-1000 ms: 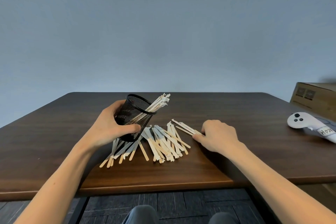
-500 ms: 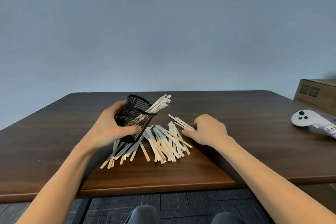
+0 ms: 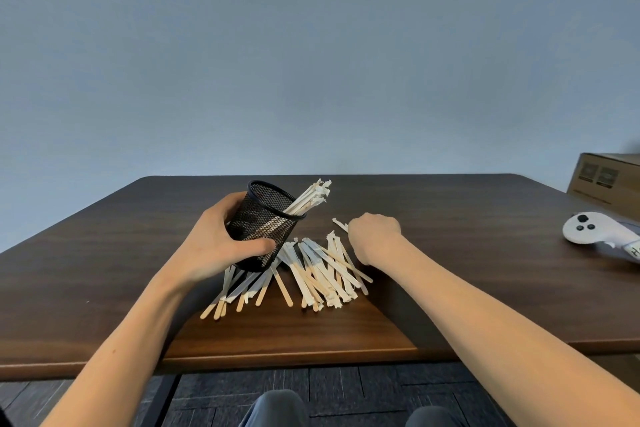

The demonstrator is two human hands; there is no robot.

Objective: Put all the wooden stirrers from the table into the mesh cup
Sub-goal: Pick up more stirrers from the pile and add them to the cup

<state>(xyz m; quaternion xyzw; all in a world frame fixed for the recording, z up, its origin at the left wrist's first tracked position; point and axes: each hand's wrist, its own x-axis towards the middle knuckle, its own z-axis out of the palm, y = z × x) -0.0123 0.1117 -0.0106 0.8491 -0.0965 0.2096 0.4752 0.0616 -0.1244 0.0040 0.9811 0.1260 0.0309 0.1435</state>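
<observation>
Mesh cup (image 3: 266, 224) tilted right (stirrers (image 3: 313, 192) too)

The left hand (image 3: 221, 246) is wrapping around the tilted mesh cup (image 3: 265, 224), thumb lying across its near side and fingers curling behind. The right hand (image 3: 375, 239) is curling palm-down into a loose fist, forearm reaching in from the lower right.

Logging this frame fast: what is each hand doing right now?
Left hand: closed around the tilted mesh cup.
Right hand: closed on stirrers at the pile's far edge.
</observation>
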